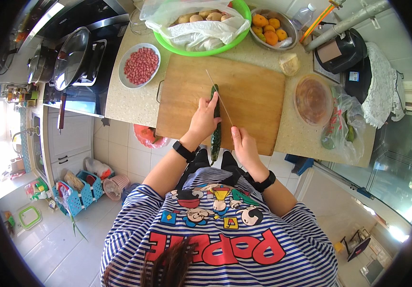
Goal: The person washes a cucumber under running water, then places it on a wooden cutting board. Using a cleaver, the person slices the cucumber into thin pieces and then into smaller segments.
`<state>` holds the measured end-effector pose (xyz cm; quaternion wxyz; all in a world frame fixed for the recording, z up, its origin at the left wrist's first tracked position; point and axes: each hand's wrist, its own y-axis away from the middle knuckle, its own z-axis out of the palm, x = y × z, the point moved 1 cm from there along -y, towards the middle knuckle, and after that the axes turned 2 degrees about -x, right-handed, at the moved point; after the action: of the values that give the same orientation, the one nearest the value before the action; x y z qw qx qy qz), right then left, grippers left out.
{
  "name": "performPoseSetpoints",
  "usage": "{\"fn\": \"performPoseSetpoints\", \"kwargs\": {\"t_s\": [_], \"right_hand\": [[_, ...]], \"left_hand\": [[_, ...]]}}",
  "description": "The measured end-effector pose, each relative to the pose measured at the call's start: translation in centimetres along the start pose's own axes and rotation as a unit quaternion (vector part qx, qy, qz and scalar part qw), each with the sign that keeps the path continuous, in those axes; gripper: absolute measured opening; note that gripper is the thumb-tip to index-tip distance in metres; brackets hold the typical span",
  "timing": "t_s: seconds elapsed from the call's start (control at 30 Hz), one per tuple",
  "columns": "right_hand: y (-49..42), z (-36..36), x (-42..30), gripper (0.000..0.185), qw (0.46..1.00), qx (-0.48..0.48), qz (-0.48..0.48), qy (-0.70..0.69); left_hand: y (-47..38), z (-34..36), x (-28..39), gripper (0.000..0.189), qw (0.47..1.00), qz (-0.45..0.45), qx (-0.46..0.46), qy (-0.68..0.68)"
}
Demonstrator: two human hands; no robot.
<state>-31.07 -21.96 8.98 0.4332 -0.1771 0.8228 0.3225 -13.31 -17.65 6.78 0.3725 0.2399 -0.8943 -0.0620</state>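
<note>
A wooden cutting board (pixel 252 93) lies before me on the counter. A long dark green cucumber (pixel 216 140) lies on it, its near end reaching past the board's front edge. My left hand (pixel 206 114) grips the cucumber around its middle, fingers along its upper part. My right hand (pixel 243 143) holds a knife by the handle, which the fist mostly hides. Seen nearly edge-on, the knife blade (pixel 224 104) slants up and left across the cucumber near its far end. Whether the blade has cut into it, I cannot tell.
Left of the board is a bowl (pixel 122 68) of pink beans. Behind stand a green basket (pixel 206 53) with potatoes and a metal bowl (pixel 294 39) of oranges. To the right are a lidded plastic container (pixel 313 100) and a plastic bag (pixel 353 132). A gas stove (pixel 100 89) is far left.
</note>
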Motion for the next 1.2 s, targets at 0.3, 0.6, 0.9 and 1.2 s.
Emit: {"fn": "performPoseSetpoints", "kwargs": {"t_s": [0.3,0.6,0.9,1.2], "right_hand": [[-0.6,0.3,-0.2,0.050,0.999,-0.014,-0.023,0.034],[-1.2,0.4,-0.4,0.051,0.999,-0.024,-0.020,0.017],[-2.9,1.3,-0.3,0.058,0.999,-0.022,-0.022,0.013],[-5.2,0.1,-1.7,0.058,0.999,-0.039,0.035,-0.001]], "left_hand": [[-0.3,0.1,0.2,0.072,1.000,-0.018,0.014,0.013],[-0.4,0.1,0.0,0.089,1.000,0.000,-0.008,-0.012],[-0.3,0.2,-0.2,0.090,1.000,0.003,-0.003,-0.018],[0.4,0.4,-0.4,0.092,0.999,-0.013,0.021,0.037]]}}
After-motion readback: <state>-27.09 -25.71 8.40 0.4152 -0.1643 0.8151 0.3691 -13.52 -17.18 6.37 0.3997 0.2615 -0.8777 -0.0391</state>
